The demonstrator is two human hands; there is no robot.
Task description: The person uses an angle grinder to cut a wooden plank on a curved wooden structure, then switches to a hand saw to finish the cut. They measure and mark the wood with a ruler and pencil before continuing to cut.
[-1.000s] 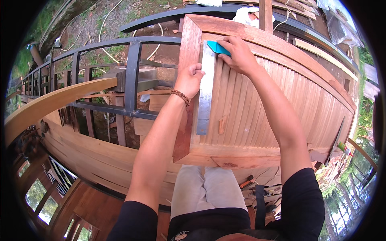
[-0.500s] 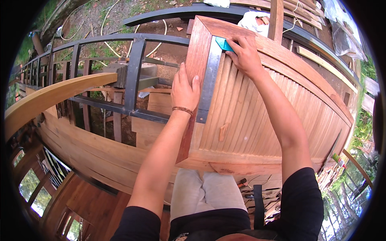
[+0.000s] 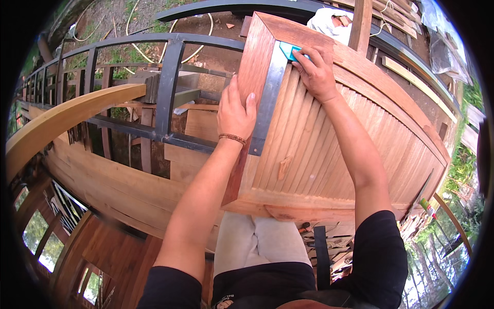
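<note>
Resting tilted against the person's lap, louvred wooden shutter panel, slats running lengthwise, frame reddish-brown. Black metal railing just beyond panel's left edge; curved wooden handrail further left. Steel square lies flat along panel's left stile, its teal handle at the top left corner. Left hand flat on the left stile, fingers together and extended, touching the square's blade edge. Right hand over teal handle, fingers curled down and pressed on it. Beaded bracelet on left wrist
</note>
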